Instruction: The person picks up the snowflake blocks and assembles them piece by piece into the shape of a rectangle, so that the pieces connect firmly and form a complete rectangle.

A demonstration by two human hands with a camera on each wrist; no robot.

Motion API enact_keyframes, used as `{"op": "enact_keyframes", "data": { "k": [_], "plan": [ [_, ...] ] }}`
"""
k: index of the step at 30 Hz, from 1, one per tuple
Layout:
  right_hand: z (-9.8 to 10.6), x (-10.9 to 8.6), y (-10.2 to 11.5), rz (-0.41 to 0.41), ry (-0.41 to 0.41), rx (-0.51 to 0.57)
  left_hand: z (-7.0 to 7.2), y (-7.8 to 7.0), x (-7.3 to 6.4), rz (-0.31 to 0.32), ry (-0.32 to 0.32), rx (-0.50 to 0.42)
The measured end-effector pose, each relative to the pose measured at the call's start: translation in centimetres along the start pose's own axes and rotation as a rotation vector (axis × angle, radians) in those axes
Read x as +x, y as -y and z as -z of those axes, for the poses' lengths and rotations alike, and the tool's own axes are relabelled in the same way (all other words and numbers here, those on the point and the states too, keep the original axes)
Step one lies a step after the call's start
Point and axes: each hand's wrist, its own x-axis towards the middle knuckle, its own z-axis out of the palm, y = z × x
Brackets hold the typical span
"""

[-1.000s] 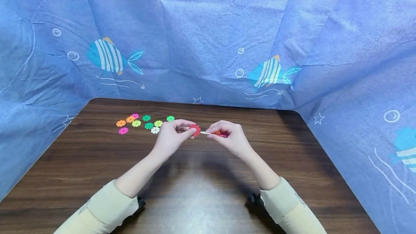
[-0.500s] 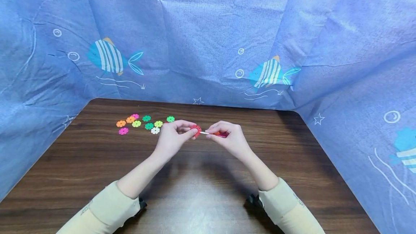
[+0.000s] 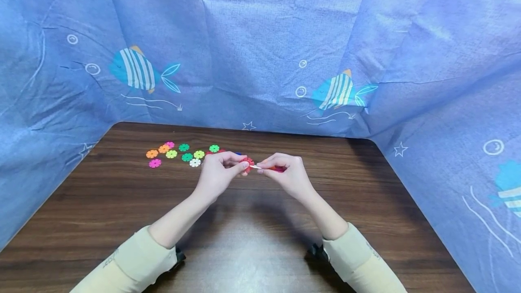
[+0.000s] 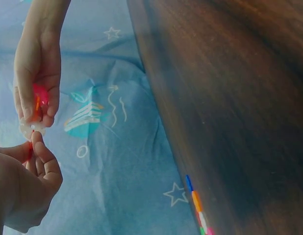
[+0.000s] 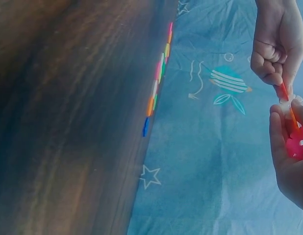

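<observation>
My left hand (image 3: 217,173) pinches a red notched plastic disc (image 3: 249,164) between thumb and fingers, above the table. Facing it, my right hand (image 3: 288,173) holds a small joined group of discs: a white one (image 4: 25,129), an orange one (image 5: 292,117) and a pink one (image 5: 297,143). The red disc is edge-on to the white disc and meets its rim. How deep the slots engage cannot be told. Fingers partly hide the orange and pink discs in the head view.
Loose discs in several colours lie on the dark wooden table (image 3: 122,202), left of my hands, among them a white disc (image 3: 195,163) and an orange disc (image 3: 152,153). A blue disc (image 5: 145,126) lies behind my left hand. A blue fish-print cloth (image 3: 260,49) surrounds the table.
My left hand has shifted slightly right, bringing the red disc up against the white one. Red and blue discs behind that hand now show more. The right hand has barely moved.
</observation>
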Motion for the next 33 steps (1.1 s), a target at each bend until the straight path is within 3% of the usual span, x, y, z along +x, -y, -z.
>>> {"op": "enact_keyframes", "data": {
  "k": [6,9,14,16,19,24,28,33],
  "plan": [
    [0.2,-0.1,-0.1,-0.016,-0.001,-0.017,-0.1,0.1,0.2,0.042,0.031,-0.024],
    [0.4,0.0,0.0,-0.018,-0.006,-0.027,0.1,-0.2,0.5,0.064,0.056,0.027],
    [1.0,0.0,-0.3,-0.031,-0.017,-0.030,1.4,-0.5,1.2,0.021,0.053,0.095],
    [1.4,-0.1,-0.6,-0.040,-0.020,-0.026,2.3,-0.4,1.6,-0.023,0.038,0.139],
    [1.8,-0.1,-0.9,-0.053,-0.018,-0.012,3.9,-0.1,2.2,-0.073,0.033,0.297],
    [2.6,-0.1,-1.3,-0.092,-0.010,0.013,7.0,1.0,3.2,-0.123,0.105,0.545],
    [3.3,-0.2,-1.6,-0.137,-0.001,-0.019,9.4,2.3,4.1,-0.145,0.152,0.634],
    [4.2,-0.5,-2.3,-0.184,0.012,-0.065,12.0,4.0,5.3,-0.115,0.216,0.698]
  ]
}}
